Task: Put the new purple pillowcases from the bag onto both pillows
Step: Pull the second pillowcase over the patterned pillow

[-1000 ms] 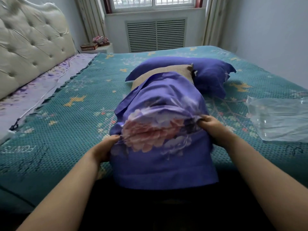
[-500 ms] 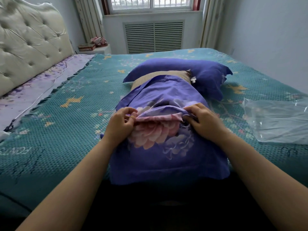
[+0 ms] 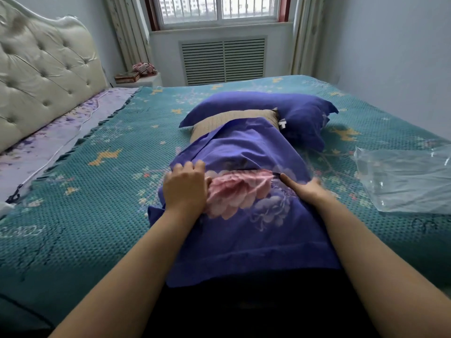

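A purple pillowcase (image 3: 244,240) with a big pink flower print is partly drawn over a tan pillow (image 3: 231,119), whose far end sticks out bare. The pillow lies lengthwise on the bed in front of me. My left hand (image 3: 185,189) grips the bunched fabric at the pillow's left side. My right hand (image 3: 306,189), blurred by motion, holds the folded fabric at the right side with the thumb laid along the fold. Behind it lies a second pillow (image 3: 292,111), fully covered in purple. The clear plastic bag (image 3: 402,181) lies flat and looks empty at the right.
The bed has a teal patterned cover (image 3: 97,215) and a tufted cream headboard (image 3: 44,76) at the left. A nightstand (image 3: 139,79) with small items stands by the window, and a slatted radiator cover (image 3: 223,61) sits below it. A wall runs close along the right.
Both hands shifted from the pillow's sides to the fabric fold on top, then spread apart along it. The bunched pillowcase now lies flatter and reaches further up the pillow.
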